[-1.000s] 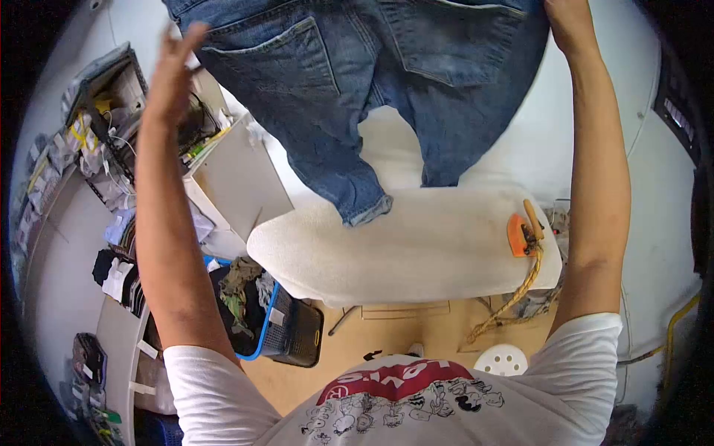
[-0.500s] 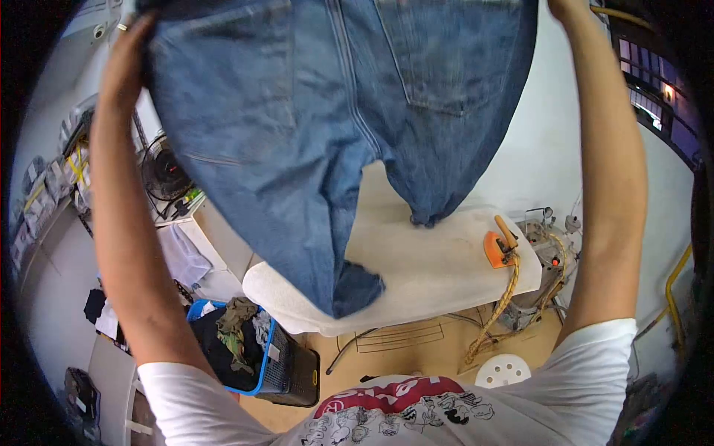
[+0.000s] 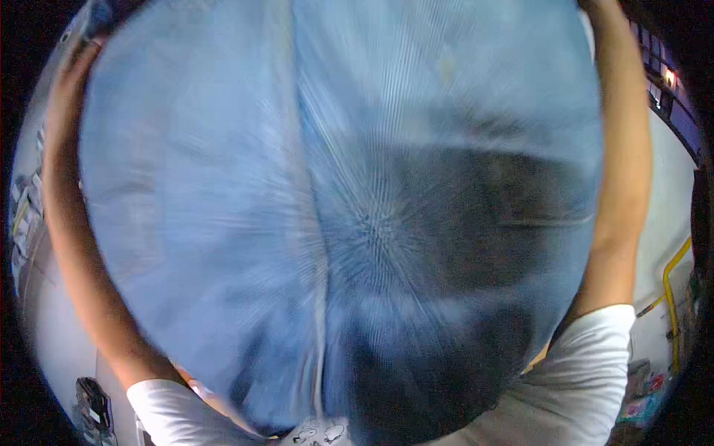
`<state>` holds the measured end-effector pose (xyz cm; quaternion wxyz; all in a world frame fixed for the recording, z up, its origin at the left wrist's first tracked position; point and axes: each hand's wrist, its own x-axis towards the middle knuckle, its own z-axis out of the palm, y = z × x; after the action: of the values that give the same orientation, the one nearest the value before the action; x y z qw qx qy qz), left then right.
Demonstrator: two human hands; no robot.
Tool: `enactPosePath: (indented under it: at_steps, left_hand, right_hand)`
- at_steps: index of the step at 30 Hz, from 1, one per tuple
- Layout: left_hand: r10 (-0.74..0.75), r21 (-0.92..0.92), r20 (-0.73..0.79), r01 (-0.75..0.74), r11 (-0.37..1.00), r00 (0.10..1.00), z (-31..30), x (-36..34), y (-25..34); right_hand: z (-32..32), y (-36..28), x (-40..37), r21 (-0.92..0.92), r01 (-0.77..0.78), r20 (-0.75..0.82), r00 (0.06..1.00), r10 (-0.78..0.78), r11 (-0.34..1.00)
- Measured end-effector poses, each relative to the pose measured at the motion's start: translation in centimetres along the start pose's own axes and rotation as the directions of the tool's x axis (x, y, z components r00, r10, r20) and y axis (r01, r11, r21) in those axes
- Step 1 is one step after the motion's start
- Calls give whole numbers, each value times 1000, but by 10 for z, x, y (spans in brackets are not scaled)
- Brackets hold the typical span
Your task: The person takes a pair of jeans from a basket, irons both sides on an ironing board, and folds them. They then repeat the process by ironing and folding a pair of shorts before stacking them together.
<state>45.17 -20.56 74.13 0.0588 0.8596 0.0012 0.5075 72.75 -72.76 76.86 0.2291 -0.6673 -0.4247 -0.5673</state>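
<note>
A pair of blue denim jeans (image 3: pixel 201 186) fills most of the head view, spread wide and very close to the camera, blurred by motion. One long seam runs down it left of centre, and a darker area lies on the right. My left hand (image 3: pixel 83 56), at the upper left, is closed on the edge of the jeans. At the top right, only the base of my right hand (image 3: pixel 597 6) shows; its fingers are cut off by the frame. The jeans stay stretched up to that hand. Both arms are raised.
The jeans hide nearly everything in front of me. At the right, a yellow pipe (image 3: pixel 669 297) runs along the white wall (image 3: pixel 666 215), below a barred window (image 3: pixel 658 74). A dark object (image 3: pixel 94 405) is at the lower left.
The jeans have swung up and closer to the camera, now covering the ironing board, iron and laundry basket. My left arm has moved outward to the left.
</note>
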Motion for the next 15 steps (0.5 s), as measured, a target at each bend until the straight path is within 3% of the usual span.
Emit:
enactPosePath:
  at_steps: [1,2,4,5,7,8,9,11,13,15]
  left_hand:
    - [-84,-114,31,87,990,996,37,-29,10]
    - [-193,-8,-53,193,981,980,78,-44,6]
    - [-324,-34,146,332,943,935,151,-78,-4]
    - [-208,-15,204,216,976,956,199,-87,-45]
    - [-273,129,202,251,959,940,302,-116,-77]
    - [-427,158,330,396,904,842,331,-130,-60]
    - [-484,11,465,542,841,741,363,-150,-70]
    - [-536,79,426,560,825,729,428,-213,-88]
    - [-524,28,550,612,790,650,454,-293,-121]
    - [-474,-18,596,600,800,649,454,-371,-129]
  right_hand:
    - [41,25,-24,56,8,-54,999,-5,998]
    - [69,27,-53,122,-72,41,997,68,990]
    - [132,37,-113,207,-230,234,955,180,951]
    - [169,49,-144,229,-303,325,919,221,925]
    - [262,67,-210,21,-516,405,788,465,856]
    - [295,68,-252,-80,-597,440,697,566,798]
    - [320,66,-294,-185,-659,459,598,657,729]
    - [353,82,-380,-136,-726,585,490,646,675]
    - [356,86,-461,12,-748,656,507,560,663]
    - [329,118,-531,-179,-643,651,490,580,744]
